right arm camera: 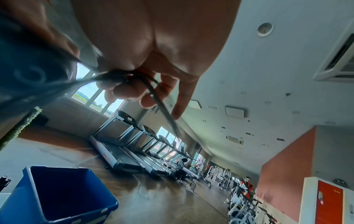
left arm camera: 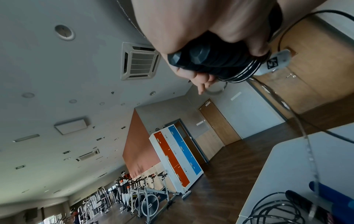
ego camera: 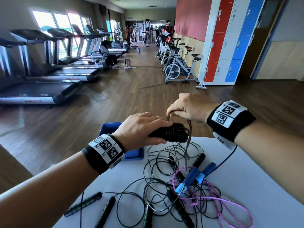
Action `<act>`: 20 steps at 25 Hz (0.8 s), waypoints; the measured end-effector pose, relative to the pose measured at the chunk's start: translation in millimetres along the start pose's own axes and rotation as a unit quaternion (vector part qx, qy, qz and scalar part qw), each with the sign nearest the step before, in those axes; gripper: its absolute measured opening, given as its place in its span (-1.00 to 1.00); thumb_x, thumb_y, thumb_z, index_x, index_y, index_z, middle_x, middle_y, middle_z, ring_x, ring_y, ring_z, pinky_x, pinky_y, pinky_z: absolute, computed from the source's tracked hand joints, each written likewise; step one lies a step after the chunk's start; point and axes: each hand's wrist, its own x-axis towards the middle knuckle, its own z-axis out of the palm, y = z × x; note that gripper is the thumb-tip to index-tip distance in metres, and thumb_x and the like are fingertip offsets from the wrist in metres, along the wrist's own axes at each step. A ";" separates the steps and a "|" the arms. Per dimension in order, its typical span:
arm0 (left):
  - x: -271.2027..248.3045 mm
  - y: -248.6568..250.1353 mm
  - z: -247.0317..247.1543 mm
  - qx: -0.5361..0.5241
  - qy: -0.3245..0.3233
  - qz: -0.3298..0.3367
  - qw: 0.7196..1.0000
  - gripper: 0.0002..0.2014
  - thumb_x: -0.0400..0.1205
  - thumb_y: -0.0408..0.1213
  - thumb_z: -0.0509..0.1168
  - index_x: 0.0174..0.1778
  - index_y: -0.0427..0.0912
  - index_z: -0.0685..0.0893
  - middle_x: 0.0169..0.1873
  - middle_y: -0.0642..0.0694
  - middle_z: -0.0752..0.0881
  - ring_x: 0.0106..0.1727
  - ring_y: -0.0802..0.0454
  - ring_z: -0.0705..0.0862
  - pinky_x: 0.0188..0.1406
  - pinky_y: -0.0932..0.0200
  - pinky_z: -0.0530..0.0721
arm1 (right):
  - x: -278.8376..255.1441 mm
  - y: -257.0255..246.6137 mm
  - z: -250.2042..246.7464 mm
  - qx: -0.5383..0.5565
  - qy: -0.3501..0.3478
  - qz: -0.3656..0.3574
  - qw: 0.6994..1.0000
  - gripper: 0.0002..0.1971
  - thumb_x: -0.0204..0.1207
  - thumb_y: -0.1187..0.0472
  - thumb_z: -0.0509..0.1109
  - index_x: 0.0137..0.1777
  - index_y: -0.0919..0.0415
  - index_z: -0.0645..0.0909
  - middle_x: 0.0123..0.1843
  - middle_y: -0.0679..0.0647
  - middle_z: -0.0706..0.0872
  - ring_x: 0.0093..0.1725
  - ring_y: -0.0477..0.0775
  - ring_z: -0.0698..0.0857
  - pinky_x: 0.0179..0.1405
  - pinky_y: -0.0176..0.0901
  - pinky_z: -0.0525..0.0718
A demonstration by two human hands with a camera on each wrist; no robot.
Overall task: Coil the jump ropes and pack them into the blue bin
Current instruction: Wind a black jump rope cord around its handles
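Observation:
My left hand point(ego camera: 144, 129) grips a pair of black jump-rope handles point(ego camera: 171, 134) held level above the white table point(ego camera: 255, 170), with thin dark cord wound around them. In the left wrist view the handles point(left arm camera: 203, 59) show under my curled fingers with cord loops beside them. Just above the handles, my right hand point(ego camera: 185, 107) pinches the cord point(ego camera: 168, 116); the right wrist view shows the cord point(right arm camera: 153, 92) running between thumb and fingers. The blue bin point(ego camera: 111, 127) stands at the table's far left corner, partly hidden by my left hand, and its inside point(right arm camera: 63, 191) looks empty.
Loose ropes lie tangled on the table: black cords point(ego camera: 164, 186), black handles point(ego camera: 83, 203), blue handles point(ego camera: 192, 176) and a pink braided rope point(ego camera: 230, 206). Beyond are wood floor, treadmills point(ego camera: 49, 79) at left, exercise bikes point(ego camera: 179, 68) and lockers point(ego camera: 227, 40) at right.

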 end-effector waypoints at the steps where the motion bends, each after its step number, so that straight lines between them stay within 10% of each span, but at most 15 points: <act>1: -0.2 -0.7 -0.4 -0.005 0.006 -0.004 1.000 -0.47 0.58 0.21 0.42 0.41 0.02 0.72 0.18 0.09 0.79 0.02 0.04 0.69 -0.16 0.11 0.72 | -3.0 1.4 8.9 0.030 0.016 0.012 0.999 -0.78 0.67 -0.06 0.29 0.11 -0.16 0.78 -0.14 -0.02 0.73 -0.11 -0.02 0.62 -0.12 -0.06 0.64; 6: 10.3 -0.2 -7.1 -0.024 0.022 -0.029 0.999 -0.44 0.58 0.25 0.38 0.39 -0.02 0.71 0.09 0.12 0.81 -0.02 0.01 0.71 -0.17 0.06 0.73 | -23.4 -8.3 67.0 0.171 0.044 0.121 0.977 -0.74 0.60 0.27 0.29 -0.29 0.00 0.39 -0.34 -0.20 0.48 -0.39 -0.11 0.45 -0.34 -0.24 0.41; 11: 17.7 -2.2 -1.8 -0.052 0.030 -0.097 0.994 -0.42 0.51 0.31 0.39 0.32 -0.01 0.70 -0.01 0.10 0.80 -0.02 0.07 0.74 -0.10 0.01 0.77 | -39.4 -40.3 107.7 0.241 0.090 0.169 0.951 -0.69 0.67 -0.08 0.32 0.14 0.18 0.63 -0.07 0.00 0.73 -0.09 0.05 0.71 -0.03 0.02 0.69; 16: 26.8 -12.5 -6.5 -0.064 0.029 -0.175 0.982 -0.38 0.46 0.38 0.33 0.30 0.05 0.67 -0.02 0.09 0.80 -0.06 0.05 0.75 -0.06 0.09 0.72 | -44.0 -74.5 138.9 0.500 0.213 0.204 0.814 -0.94 0.71 0.20 0.30 0.02 0.16 0.57 -0.29 0.12 0.80 -0.29 0.24 0.80 -0.11 0.32 0.81; 20: 24.8 -11.8 -8.6 -0.057 -0.009 -0.179 0.982 -0.41 0.45 0.33 0.43 0.28 0.05 0.68 -0.06 0.07 0.80 -0.08 0.02 0.75 -0.06 0.10 0.71 | -50.6 -70.3 145.1 0.498 0.175 0.204 0.825 -0.82 0.60 -0.04 0.45 -0.03 0.05 0.74 -0.20 -0.08 0.84 -0.17 -0.02 0.80 0.02 0.08 0.77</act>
